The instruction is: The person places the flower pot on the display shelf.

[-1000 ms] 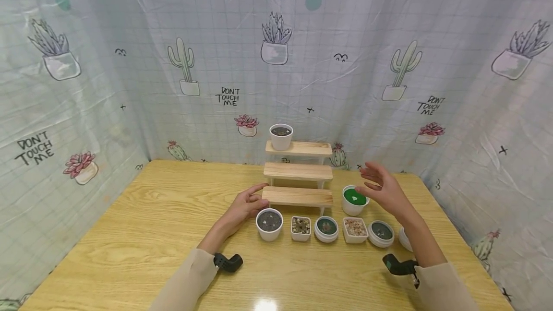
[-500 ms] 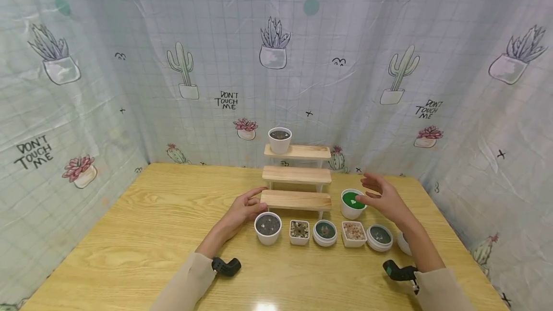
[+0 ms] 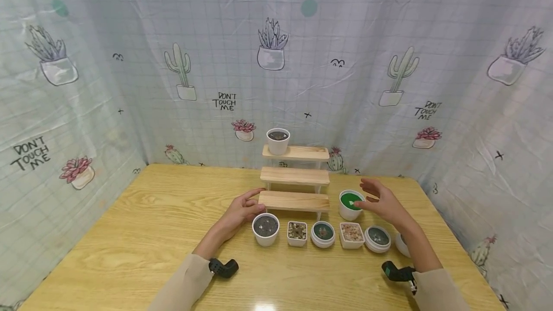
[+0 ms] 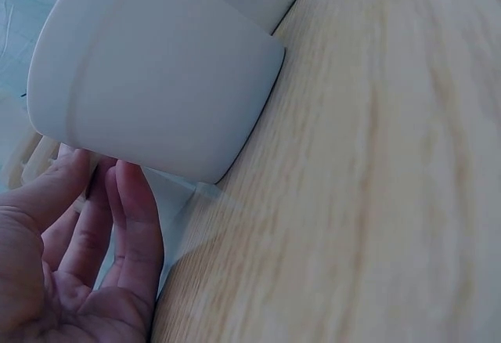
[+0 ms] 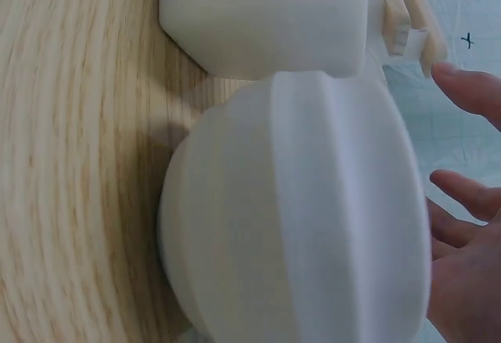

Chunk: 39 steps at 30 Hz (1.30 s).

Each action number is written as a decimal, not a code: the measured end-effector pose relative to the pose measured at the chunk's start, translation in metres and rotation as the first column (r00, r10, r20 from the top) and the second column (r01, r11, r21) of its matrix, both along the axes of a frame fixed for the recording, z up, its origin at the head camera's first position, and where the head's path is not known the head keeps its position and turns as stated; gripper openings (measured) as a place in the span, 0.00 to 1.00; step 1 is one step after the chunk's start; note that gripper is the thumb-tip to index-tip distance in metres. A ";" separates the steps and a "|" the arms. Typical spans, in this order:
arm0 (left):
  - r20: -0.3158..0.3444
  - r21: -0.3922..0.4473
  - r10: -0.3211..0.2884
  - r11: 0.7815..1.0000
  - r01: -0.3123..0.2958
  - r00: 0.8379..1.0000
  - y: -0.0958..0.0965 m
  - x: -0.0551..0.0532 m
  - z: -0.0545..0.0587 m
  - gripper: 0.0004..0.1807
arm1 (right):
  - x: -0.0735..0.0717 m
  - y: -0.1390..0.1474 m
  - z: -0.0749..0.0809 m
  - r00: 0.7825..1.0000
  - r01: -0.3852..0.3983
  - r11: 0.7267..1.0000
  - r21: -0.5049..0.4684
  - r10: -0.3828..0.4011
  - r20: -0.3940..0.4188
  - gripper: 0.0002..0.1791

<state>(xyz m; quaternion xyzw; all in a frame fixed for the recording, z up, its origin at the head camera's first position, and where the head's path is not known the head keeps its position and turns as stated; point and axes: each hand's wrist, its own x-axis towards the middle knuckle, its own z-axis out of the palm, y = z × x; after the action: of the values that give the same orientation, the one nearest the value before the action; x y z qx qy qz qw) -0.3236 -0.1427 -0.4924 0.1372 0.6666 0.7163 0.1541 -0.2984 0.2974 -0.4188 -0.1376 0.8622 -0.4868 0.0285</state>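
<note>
In the head view, my left hand [image 3: 237,211] pinches the left end of the lowest step of a three-tier wooden display stand [image 3: 294,200], thumb in front and fingers behind. The left wrist view shows its fingers [image 4: 141,202] close behind a white pot [image 4: 164,77]. My right hand [image 3: 382,203] hovers at the right side of a round white pot with a green top [image 3: 347,212]. Its thumb overlaps the green surface in the head view, and its other fingers are spread apart. Nothing lies between thumb and fingers [image 5: 470,194] in the right wrist view.
A white pot with dark filling [image 3: 278,145] stands on the top step's left end. Along the stand's front runs a row: a grey-filled pot [image 3: 265,239], square pebble pots [image 3: 297,241] [image 3: 352,244], and round low pots [image 3: 322,241] [image 3: 378,246]. Another white pot [image 3: 402,244] is partly behind the right forearm.
My right hand has come down closer to the green-topped pot, its thumb now over the top. The left hand stays at the stand's end. The head view has shifted slightly.
</note>
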 end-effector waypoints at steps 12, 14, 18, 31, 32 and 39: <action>-0.003 -0.004 -0.009 1.000 0.009 1.000 -0.001 0.000 0.000 0.40 | -0.004 0.000 -0.010 1.000 0.003 0.999 0.032 -0.004 0.024 0.47; -0.006 -0.006 -0.008 1.000 0.008 1.000 -0.001 0.001 0.000 0.40 | -0.003 -0.001 -0.011 1.000 0.000 0.999 0.038 -0.001 0.025 0.48; -0.005 -0.011 -0.004 1.000 0.004 1.000 -0.001 0.002 0.000 0.40 | -0.004 -0.003 -0.012 1.000 -0.008 0.999 0.044 0.007 0.022 0.47; -0.003 0.000 -0.008 1.000 0.008 1.000 0.002 0.001 0.002 0.40 | -0.005 -0.006 -0.014 0.999 -0.002 0.997 0.080 -0.001 0.038 0.49; -0.003 0.003 -0.012 1.000 0.012 1.000 0.002 0.001 0.002 0.40 | -0.005 -0.006 -0.014 0.999 -0.001 0.997 0.081 -0.002 0.039 0.50; -0.014 0.010 -0.021 1.000 0.021 1.000 0.001 0.001 0.002 0.40 | -0.003 -0.008 -0.012 0.999 0.003 0.997 0.082 -0.006 0.044 0.49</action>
<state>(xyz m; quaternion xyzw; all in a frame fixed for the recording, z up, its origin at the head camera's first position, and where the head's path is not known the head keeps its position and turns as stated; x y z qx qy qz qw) -0.3223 -0.1413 -0.4905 0.1501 0.6625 0.7170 0.1564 -0.3019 0.2897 -0.4311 -0.1235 0.8808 -0.4541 0.0522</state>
